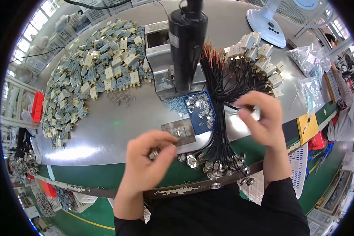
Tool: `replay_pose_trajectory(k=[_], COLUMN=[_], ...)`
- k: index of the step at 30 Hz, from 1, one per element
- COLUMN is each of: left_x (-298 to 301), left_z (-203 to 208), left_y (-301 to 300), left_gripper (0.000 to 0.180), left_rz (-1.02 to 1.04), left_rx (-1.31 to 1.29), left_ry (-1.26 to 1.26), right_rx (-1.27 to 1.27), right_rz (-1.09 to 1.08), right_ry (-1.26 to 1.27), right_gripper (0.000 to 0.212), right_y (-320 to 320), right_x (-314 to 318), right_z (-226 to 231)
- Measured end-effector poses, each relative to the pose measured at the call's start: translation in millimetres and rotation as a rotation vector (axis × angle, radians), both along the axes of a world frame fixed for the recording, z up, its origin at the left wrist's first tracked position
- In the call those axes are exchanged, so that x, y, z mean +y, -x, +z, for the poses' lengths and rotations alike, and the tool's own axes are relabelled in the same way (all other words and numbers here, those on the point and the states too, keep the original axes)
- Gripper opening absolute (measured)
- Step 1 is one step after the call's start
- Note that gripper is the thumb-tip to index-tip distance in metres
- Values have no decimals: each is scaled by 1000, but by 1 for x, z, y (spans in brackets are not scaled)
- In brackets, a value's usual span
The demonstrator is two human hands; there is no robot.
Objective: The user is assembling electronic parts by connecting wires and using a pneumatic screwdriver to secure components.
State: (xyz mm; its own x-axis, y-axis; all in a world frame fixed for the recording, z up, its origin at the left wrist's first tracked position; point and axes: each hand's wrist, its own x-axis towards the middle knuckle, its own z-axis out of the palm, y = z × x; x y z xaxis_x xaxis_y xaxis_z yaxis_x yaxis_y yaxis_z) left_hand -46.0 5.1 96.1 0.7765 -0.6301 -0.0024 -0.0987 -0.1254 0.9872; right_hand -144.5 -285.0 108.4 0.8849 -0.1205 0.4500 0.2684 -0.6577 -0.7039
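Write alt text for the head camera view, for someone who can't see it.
A person's left hand, curled with something metallic showing inside, is by a flat metal plate on a workbench; the right hand is beside a bundle of black wires. A large heap of gray and cream blocks lies farther left.
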Motion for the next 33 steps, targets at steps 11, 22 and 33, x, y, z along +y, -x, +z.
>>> replay_pose_trajectory(k=[11,22,33], left_x=[38,35,26], left_z=[-22,-39,-57], left_y=[-48,-49,-44], left_gripper=[32,26,33], left_rz=[-130,-31,-121], left_rx=[-187,380,257], left_ry=[178,401,251], right_rx=[331,122,-33], right_rz=[561,544,434], right_ry=[85,-44,7], right_gripper=[16,18,14], right_y=[-72,-77,-83], right_x=[83,85,85], right_z=[-13,-28,-24])
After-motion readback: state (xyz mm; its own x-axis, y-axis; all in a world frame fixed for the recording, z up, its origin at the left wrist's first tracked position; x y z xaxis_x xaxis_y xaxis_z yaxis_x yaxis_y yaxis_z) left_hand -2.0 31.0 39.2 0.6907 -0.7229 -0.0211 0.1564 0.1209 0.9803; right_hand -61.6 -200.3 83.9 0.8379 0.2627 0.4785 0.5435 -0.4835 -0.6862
